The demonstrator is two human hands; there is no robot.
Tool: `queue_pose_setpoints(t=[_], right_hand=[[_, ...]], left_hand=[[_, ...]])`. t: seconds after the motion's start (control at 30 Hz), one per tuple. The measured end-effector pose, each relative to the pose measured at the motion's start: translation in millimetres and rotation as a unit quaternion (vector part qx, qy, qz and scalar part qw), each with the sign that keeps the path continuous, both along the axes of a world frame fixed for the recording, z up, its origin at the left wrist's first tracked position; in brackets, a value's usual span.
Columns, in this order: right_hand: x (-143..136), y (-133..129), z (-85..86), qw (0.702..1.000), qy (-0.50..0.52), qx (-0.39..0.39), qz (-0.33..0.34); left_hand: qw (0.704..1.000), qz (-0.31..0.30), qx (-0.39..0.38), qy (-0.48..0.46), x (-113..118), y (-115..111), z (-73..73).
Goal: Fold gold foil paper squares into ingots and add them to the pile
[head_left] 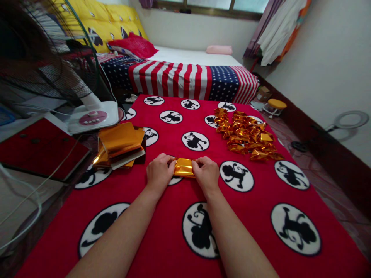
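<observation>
The left hand [160, 170] and right hand [206, 172] pinch opposite ends of a gold foil piece [184, 168] between their fingers. Folded foil pieces [246, 135] lie near the surface's [255, 239] far right corner.

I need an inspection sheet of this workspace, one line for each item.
surface: red cloth with round black-and-white figures
job's things: gold piece between the hands; gold sheets, stacked, left; folded gold shapes, right
clutter: small box on the floor, far right
grippers: left hand and right hand each grip one end of the gold piece
cables: white cable, left edge
surroundings: fan left; bed beyond; yellow stool right
</observation>
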State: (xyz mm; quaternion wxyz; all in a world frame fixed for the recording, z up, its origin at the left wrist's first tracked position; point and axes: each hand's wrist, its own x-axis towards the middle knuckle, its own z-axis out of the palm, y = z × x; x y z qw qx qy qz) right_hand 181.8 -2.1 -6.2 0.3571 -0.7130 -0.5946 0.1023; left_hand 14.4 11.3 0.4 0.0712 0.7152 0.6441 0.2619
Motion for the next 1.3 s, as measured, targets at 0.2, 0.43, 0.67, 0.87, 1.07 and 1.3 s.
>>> queue_pose_setpoints(t=[0.2,0.43,0.67,0.87,1.07,1.3], right_hand=[[-2,-1,2.6,0.998,-0.051,-0.036,-0.014],[-4,0,4.1,0.997,-0.044,-0.047,-0.033],[-6,-6,7.0,0.996,-0.074,-0.053,0.018],[-10,-9,10.8,0.992,-0.078,-0.099,0.02],[-21,-15,8.6,0.992,-0.096,-0.084,0.006],[-29,-22,8.4,0.99,-0.118,-0.072,0.0]], left_hand=[[0.999,0.001,-0.015,0.045,3,-2,0.3],[0.998,0.016,0.009,0.064,11,-4,5.5],[0.99,-0.128,0.019,0.061,4,3,-2.2],[0.981,-0.191,-0.033,-0.03,-11,10,-2.3],[0.973,-0.219,-0.059,-0.038,-16,11,2.0],[0.961,-0.258,-0.086,-0.048,-22,13,2.1]])
